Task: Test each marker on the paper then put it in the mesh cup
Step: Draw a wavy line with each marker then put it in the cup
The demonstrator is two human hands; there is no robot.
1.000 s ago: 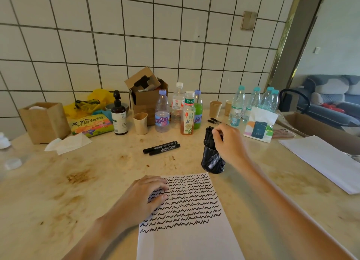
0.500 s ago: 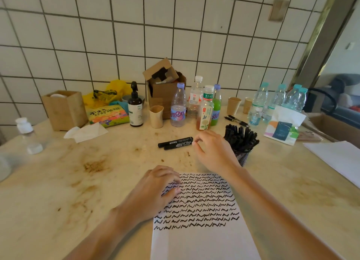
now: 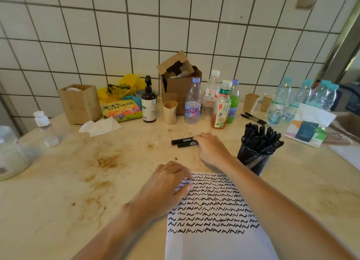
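Right hand (image 3: 211, 149) at twelve o'clock, fingers curled onto two black cylindrical markers (image 3: 185, 142) lying on the stained beige counter (image 3: 58, 191). Left hand (image 3: 165, 189) flat, pressing the scribbled white paper sheet (image 3: 218, 240). Black mesh cup (image 3: 255, 160), marker-filled, at two o'clock.

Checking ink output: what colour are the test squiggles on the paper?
Black, in wavy rows across the paper, clearest in the head view.
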